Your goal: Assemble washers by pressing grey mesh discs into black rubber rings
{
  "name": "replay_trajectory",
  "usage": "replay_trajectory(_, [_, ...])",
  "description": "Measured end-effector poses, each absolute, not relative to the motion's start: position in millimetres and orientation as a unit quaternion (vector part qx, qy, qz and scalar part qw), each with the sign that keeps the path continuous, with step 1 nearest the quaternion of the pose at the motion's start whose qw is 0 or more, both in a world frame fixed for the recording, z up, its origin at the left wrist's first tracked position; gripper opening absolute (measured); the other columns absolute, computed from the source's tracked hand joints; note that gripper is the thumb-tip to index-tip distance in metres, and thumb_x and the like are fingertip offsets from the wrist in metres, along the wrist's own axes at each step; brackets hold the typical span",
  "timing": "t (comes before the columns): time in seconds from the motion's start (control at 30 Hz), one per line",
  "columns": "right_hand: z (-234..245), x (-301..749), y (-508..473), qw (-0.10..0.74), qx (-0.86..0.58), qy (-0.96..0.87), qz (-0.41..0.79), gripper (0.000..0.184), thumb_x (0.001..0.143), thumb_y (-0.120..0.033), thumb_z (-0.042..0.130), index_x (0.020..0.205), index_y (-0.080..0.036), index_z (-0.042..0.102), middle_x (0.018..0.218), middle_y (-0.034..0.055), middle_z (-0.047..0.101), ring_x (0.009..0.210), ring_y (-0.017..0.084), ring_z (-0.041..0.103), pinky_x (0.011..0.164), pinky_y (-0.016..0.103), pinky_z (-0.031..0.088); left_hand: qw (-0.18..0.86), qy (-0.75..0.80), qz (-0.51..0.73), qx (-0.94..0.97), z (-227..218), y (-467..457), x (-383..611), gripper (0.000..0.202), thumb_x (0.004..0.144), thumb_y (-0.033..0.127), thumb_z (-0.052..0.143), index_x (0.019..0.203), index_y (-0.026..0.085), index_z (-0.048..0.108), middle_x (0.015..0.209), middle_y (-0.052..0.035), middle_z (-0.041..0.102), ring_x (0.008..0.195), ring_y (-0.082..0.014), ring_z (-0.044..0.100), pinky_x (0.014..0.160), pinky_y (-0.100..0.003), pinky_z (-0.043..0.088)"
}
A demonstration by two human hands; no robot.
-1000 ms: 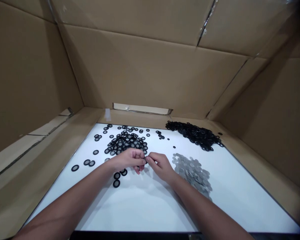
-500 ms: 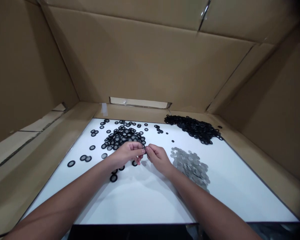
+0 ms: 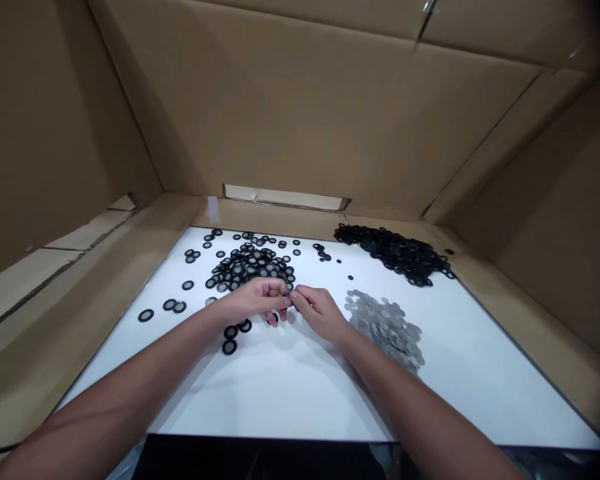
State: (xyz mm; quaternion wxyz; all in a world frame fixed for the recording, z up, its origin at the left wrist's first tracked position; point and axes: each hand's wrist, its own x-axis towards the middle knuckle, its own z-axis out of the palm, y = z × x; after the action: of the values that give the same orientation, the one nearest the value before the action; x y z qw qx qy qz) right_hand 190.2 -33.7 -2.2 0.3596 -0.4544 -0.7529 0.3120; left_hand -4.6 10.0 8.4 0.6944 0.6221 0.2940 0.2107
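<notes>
Left hand (image 3: 254, 300) and right hand (image 3: 319, 313) are together, fingertips pinching what appears to be a small black ring (image 3: 291, 302), mostly hidden, above the white table (image 3: 290, 393). The ring looks light, thin and slightly flexible; best held by its edge. Mesh-centred rings (image 3: 247, 272) lie heaped just beyond.

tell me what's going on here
A person is working with both bare hands, the left hand and the right hand, over a white panel inside a cardboard enclosure. Their fingers meet on a small dark piece, mostly hidden. Nearby lie a heap of mesh-centred black rings, a pile of plain black rings and a pile of grey mesh discs.
</notes>
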Motion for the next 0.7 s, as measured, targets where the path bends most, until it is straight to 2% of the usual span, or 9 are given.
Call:
replay_trajectory(0.1, [-4,192,-32,0.36,-0.46,-0.751,0.308,0.041,0.097,-0.042,0.04,0.063,-0.019,0.041,0.057,-0.0049,0.037,0.055,0.01,0.036,0.053,0.024,0.027,0.683,0.306,0.225,0.624,5,10,-2,0.022,0.082,0.035,0.069,0.086,0.015,0.059,0.068,0.0014,0.06,0.055,-0.0096,0.06,0.054,-0.023,0.055])
replay_trajectory(0.2, [-4,191,-32,0.369,-0.463,-0.75,0.294,0.042,0.097,-0.042,0.041,0.062,-0.019,0.04,0.055,-0.005,0.036,0.054,0.01,0.035,0.053,0.024,0.027,0.676,0.313,0.232,0.625,6,10,-1,0.021,0.082,0.033,0.069,0.086,0.014,0.061,0.067,0.0031,0.057,0.052,-0.0083,0.059,0.052,-0.021,0.053])
replay_trajectory(0.33, [0,189,-35,0.394,-0.461,-0.736,0.3,0.042,0.097,-0.043,0.041,0.062,-0.019,0.044,0.056,-0.0042,0.041,0.054,0.01,0.037,0.053,0.024,0.029,0.68,0.296,0.24,0.627,8,8,-1,0.024,0.084,0.037,0.067,0.086,0.015,0.06,0.072,0.0005,0.061,0.055,-0.0097,0.06,0.051,-0.022,0.054])
replay_trajectory(0.47, [1,186,-37,0.416,-0.441,-0.702,0.374,0.042,0.096,-0.046,0.041,0.067,-0.018,0.051,0.059,-0.0027,0.049,0.054,0.01,0.041,0.054,0.024,0.033,0.69,0.289,0.259,0.611,10,5,1,0.029,0.08,0.04,0.071,0.082,0.013,0.06,0.074,-0.004,0.066,0.067,-0.0144,0.064,0.054,-0.024,0.056])
replay_trajectory(0.6, [-4,178,-37,0.468,-0.416,-0.611,0.484,0.042,0.094,-0.052,0.044,0.066,-0.02,0.046,0.053,-0.0047,0.044,0.048,0.01,0.037,0.049,0.024,0.032,0.718,0.287,0.257,0.579,12,5,2,0.031,0.08,0.04,0.073,0.078,0.012,0.059,0.074,-0.0051,0.069,0.065,-0.014,0.066,0.059,-0.026,0.056])
replay_trajectory(0.7, [-5,175,-39,0.497,-0.411,-0.59,0.485,0.042,0.095,-0.05,0.045,0.064,-0.02,0.043,0.053,-0.0048,0.044,0.048,0.01,0.037,0.049,0.024,0.032,0.731,0.283,0.245,0.571,16,6,1,0.031,0.08,0.04,0.073,0.077,0.013,0.058,0.073,-0.0049,0.069,0.065,-0.014,0.067,0.062,-0.027,0.056])
